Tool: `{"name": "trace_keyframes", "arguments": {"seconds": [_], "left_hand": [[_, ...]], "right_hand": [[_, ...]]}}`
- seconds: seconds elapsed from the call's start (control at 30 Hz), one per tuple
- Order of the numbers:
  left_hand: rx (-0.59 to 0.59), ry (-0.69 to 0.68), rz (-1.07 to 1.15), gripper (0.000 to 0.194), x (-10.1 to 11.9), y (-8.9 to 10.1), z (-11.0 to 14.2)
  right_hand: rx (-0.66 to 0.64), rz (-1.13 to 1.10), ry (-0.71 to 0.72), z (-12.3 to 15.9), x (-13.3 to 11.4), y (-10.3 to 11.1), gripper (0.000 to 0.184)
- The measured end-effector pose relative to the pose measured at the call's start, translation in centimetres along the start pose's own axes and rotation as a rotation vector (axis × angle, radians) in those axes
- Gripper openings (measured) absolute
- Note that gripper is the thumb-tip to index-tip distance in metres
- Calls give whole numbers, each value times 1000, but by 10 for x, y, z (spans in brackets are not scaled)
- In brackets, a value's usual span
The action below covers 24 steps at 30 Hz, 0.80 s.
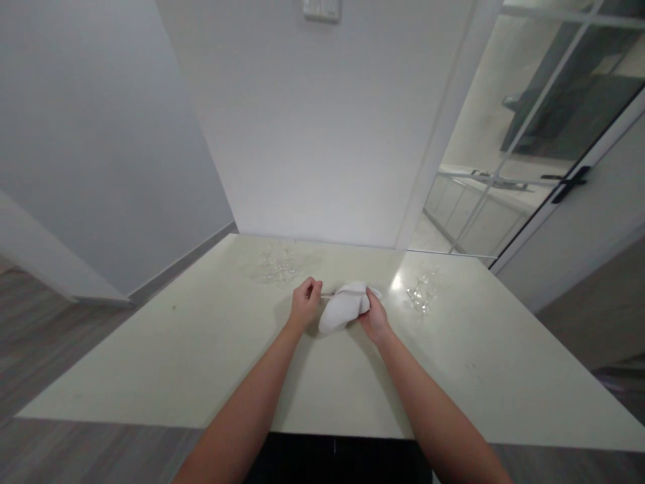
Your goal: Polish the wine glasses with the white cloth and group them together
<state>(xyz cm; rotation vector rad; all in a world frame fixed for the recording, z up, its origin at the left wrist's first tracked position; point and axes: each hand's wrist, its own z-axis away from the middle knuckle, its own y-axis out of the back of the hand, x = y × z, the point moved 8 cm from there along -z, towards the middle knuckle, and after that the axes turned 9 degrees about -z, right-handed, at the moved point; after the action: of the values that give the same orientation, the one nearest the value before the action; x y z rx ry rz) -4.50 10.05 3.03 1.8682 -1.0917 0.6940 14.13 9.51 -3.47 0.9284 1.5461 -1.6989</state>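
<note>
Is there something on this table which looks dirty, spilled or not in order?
A small dark spot marks the tabletop at left, odd on the pale surface; stain or crumb, I cannot tell. No spill shows by the glassware.

My one view comes from my head, looking forward and steeply down over the whole table, my hands at mid-distance, up to the wall beyond its far edge.
</note>
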Motion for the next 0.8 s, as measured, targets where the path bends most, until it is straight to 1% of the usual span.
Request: {"name": "trace_keyframes", "arguments": {"seconds": [0.07,0.1,0.2,0.27,0.3,0.37,0.5,0.57,0.67,0.8], "left_hand": [[-47,60,100,39,-6,-7,-2],[-84,73,134,40,-7,-11,-2],[-196,55,164,43,-4,-18,0],[-234,34,145,44,-1,-19,3],[-237,27,129,44,0,-17,3],[-222,11,93,44,2,-14,4],[-161,-26,83,46,4,-8,1],[-143,-20,111,47,2,-8,0],[-123,2,142,47,-2,-8,-2],[-78,3,119,47,-5,-5,-2]], "right_hand": [[-43,29,11,3,-2,-2,45],[-84,63,17,6,-3,-6,44],[-269,206,62,19,-8,-22,42],[-380,277,87,27,-11,-32,38],[-415,297,95,29,-12,-36,36],[-445,316,106,30,-14,-38,30],[-447,304,129,25,-11,-35,21],[-440,312,145,23,-8,-33,21],[-421,358,130,23,-6,-31,22],[-493,400,131,27,-9,-38,21]]}}
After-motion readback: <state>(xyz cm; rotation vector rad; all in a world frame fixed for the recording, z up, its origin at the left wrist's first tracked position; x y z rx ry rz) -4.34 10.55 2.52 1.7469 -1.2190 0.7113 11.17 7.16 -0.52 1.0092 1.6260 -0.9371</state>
